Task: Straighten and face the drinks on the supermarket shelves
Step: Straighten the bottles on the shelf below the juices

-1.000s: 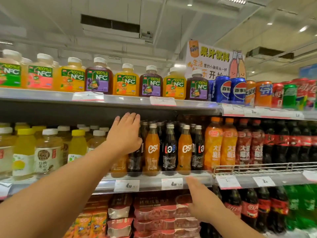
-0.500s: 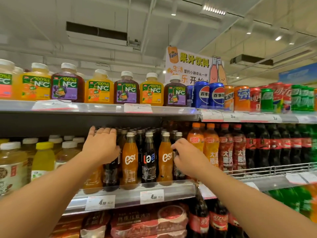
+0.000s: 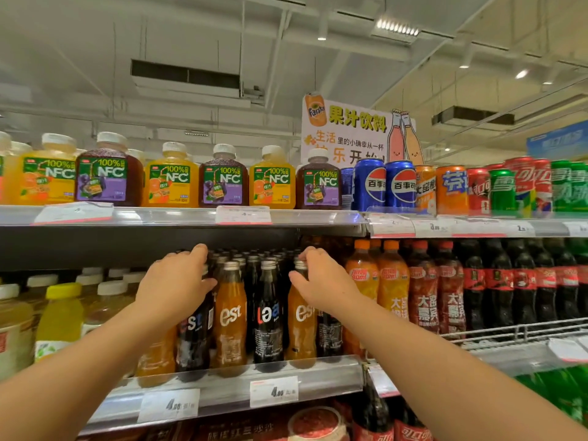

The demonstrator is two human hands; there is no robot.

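**Both hands on the est row**

At centre frame, my left hand (image 3: 173, 286) curls round the neck of a dark est bottle (image 3: 194, 332), and my right hand (image 3: 321, 283) pinches the capped neck of an orange est bottle (image 3: 300, 323). I hold them high, I judge, because a neck turns easily and the labels stay readable. Between them, one dark bottle (image 3: 269, 316) shows its label reversed. All stand at the middle shelf's front lip (image 3: 235, 385), above the price tags.
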